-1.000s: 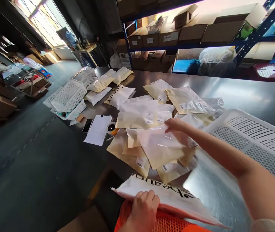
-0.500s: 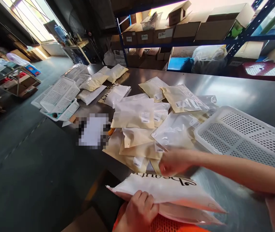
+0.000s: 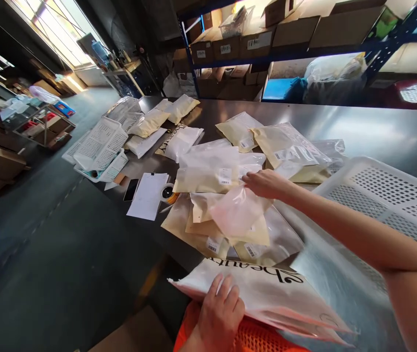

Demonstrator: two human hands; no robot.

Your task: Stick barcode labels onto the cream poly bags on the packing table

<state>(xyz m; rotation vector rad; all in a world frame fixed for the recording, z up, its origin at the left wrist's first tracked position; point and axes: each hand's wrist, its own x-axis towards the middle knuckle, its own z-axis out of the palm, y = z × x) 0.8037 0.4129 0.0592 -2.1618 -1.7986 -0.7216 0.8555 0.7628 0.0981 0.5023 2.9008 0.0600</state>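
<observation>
My left hand lies at the near edge of a large white plastic mailer bag with black "beauty" lettering, its fingers closed over the edge. Farther up, my right hand pinches the top of a translucent, pinkish plastic bag, which hangs over a heap of flat packages. Under it lie a clear bag and a kraft-coloured package with a barcode label. A frosted package rests just left of my right hand. What the pinkish bag contains is unclear.
On the metal table, a white perforated basket stands at right and stacked baskets at far left. White paper, a phone and a tape roll lie along the left edge. Shelves with cardboard boxes stand behind.
My right hand has moved up and away from the white mailer and now holds the pinkish bag. A clear bag on the heap lies nearer to me. My left hand stays on the mailer.
</observation>
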